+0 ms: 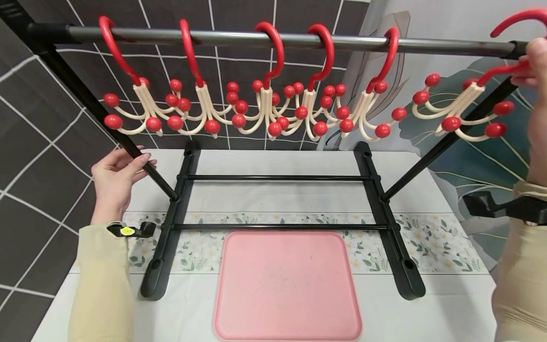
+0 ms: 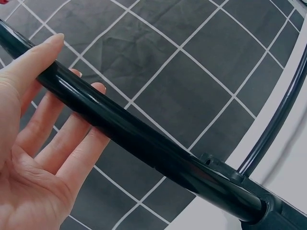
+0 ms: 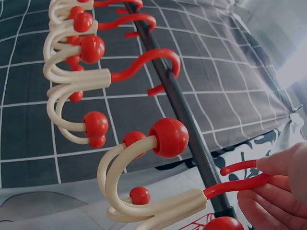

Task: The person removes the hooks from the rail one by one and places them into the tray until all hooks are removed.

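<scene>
My left hand grips the slanted black side post of a garment rack, thumb on one side and fingers curled round the other in the left wrist view. At the rack's right end, my right hand pinches the red hook of a multi-claw hanger. That hanger has cream curved arms with red ball tips and tilts beside the rail. Whether its hook touches the rail is hard to tell. Several matching hangers hang in a row from the rail by their red hooks.
A pink tray lies at the front, between the rack's black feet. Two black crossbars join the feet low down. Behind is dark tiled cloth; a floral curtain hangs at right. White cloth covers the table.
</scene>
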`<state>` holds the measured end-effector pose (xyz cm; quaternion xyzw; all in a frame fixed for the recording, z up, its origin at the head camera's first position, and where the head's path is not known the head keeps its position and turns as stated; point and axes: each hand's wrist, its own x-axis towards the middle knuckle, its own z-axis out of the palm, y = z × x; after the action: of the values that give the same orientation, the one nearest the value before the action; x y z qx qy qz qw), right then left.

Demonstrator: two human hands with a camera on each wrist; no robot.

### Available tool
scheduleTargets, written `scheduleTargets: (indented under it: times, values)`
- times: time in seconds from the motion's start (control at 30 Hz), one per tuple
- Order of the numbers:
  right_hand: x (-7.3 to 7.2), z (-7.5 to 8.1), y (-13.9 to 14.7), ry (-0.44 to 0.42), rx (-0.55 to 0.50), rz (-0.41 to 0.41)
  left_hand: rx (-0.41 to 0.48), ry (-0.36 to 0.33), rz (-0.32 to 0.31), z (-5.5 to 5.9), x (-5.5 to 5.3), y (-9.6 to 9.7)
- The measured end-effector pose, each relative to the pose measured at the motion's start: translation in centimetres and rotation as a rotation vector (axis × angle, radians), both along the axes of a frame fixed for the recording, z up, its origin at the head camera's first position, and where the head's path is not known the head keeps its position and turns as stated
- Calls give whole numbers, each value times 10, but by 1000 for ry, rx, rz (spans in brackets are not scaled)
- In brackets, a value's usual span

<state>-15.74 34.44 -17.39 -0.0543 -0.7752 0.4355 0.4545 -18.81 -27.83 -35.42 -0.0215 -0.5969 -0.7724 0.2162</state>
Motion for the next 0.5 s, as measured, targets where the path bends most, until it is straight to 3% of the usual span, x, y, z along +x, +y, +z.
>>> scheduleTargets:
  times: [0.27,0.5]
  values:
    - [29,-13,-13,-78,50,-38,23,4,-20,1,0,-1]
    - [49,-31,-32,-139,-37,-17,14,16,-30,1,1,-1]
